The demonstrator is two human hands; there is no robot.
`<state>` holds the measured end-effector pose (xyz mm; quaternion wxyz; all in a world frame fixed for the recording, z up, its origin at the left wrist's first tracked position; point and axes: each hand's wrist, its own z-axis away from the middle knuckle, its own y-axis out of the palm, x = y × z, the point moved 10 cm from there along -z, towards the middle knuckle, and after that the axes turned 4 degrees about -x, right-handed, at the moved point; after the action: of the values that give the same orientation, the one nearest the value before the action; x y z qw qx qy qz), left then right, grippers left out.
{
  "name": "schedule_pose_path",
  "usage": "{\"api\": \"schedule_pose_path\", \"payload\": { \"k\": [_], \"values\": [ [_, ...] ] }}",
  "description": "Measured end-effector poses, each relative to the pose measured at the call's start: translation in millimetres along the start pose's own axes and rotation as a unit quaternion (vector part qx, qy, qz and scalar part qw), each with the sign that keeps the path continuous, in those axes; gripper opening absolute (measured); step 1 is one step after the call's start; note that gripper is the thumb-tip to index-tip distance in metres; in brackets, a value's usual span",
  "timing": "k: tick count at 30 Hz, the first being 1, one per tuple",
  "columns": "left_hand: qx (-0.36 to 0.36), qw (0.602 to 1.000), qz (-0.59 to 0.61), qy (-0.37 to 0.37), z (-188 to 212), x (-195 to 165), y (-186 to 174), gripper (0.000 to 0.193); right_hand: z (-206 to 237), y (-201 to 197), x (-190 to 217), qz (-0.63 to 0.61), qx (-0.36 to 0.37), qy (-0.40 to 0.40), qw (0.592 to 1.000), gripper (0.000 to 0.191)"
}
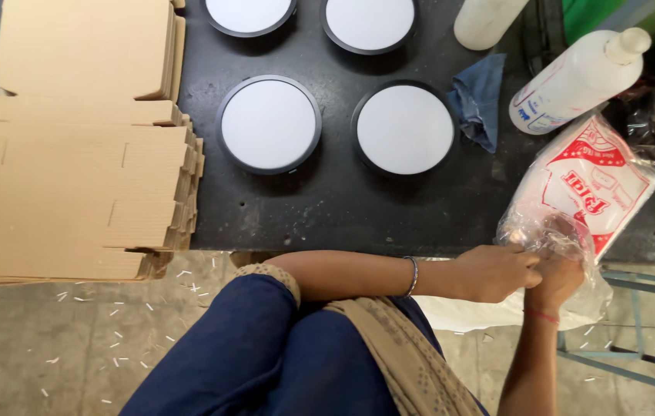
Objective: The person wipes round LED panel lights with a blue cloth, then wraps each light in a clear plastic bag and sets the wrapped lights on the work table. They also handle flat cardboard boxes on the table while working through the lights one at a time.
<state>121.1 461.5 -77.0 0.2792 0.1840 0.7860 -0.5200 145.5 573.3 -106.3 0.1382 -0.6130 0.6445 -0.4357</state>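
Two top round lights [250,14] cut by edge; right hand [554,277] fingertips bag-hidden.

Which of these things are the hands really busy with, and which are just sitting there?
In use:
- left hand and right hand, both gripping the clear plastic bag with red print at the table's edge

Just lying about:
- four round white discs with dark rims
- stacks of flat cardboard
- blue cloth
- two white bottles
- black table
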Motion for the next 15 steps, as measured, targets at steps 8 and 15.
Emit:
{"api": "schedule_pose_path", "payload": {
  "k": [8,15],
  "values": [
    [-0.019,1.0,0.01,0.0,-22.8,12.9,24.4,0.021,-6.8,-14.4,-25.9,-0.079,-0.097,0.063,0.99,0.013],
    [-0.153,0.986,-0.066,0.007,-35.3,27.0,37.3,0.051,-2.5,-5.2,-60.8,-0.012,-0.035,0.105,0.994,0.009]
  ]
}}
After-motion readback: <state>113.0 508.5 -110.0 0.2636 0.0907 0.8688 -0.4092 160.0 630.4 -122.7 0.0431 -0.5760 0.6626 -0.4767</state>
